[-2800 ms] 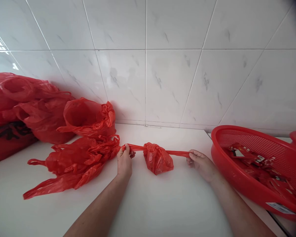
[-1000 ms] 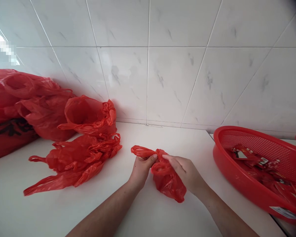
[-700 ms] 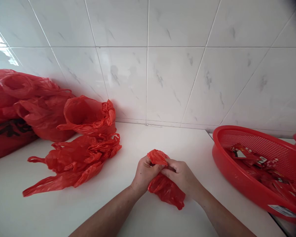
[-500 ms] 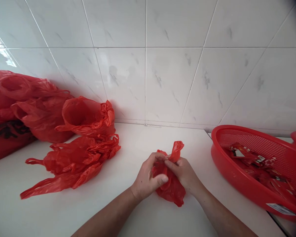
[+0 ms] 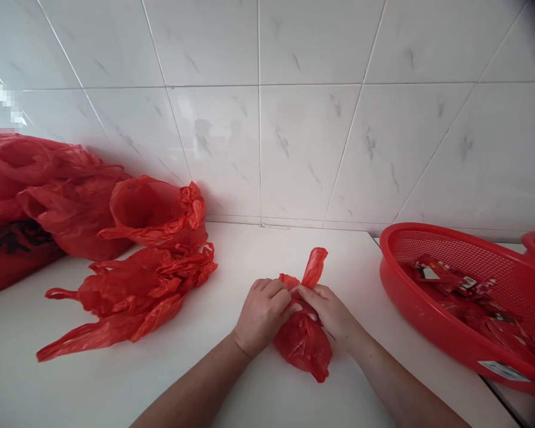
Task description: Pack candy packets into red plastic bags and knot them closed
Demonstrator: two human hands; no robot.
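Note:
A small red plastic bag [image 5: 304,348] lies on the white tabletop between my hands, its body bulging toward me. My left hand [image 5: 264,312] is closed on the gathered neck of the bag from the left, knuckles up. From the right, my right hand [image 5: 330,309] pinches the same neck between thumb and fingers. One handle of the bag sticks up above my right thumb. What the bag contains cannot be made out, and part of the neck is hidden behind my fingers.
Loose red plastic bags [image 5: 134,291] lie crumpled at left, beside an open upright red bag [image 5: 156,205]. Filled red bags [image 5: 71,202] are piled at the far left. A red plastic basket [image 5: 410,303] with red packets [image 5: 463,291] stands at right. A tiled wall [image 5: 312,148] rises behind.
My left hand has turned over and closed around the bag's neck; its thumb and fingers were spread before. The bag's body looks rounder and its neck tighter. My right hand keeps its pinch.

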